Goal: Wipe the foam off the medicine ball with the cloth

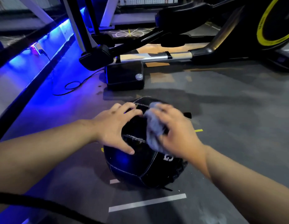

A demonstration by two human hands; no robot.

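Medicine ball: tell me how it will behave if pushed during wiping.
The medicine ball is round on flat floor, so it probably rolls; the left hand seems to steady it. Its glossy panels may be slippery.

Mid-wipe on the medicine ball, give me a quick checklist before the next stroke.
1. Cloth gripped in right hand: ok.
2. Cloth touching the medicine ball: ok, pressed on its top.
3. Left hand steadying the ball: ok, fingers spread over the upper left.
4. Ball resting on the floor: ok.
5. Foam remaining: cannot tell; light specks show along a seam, and the right hand is blurred.
6. Wiping path clear of the left hand: ok, the thumb sits apart from the cloth.
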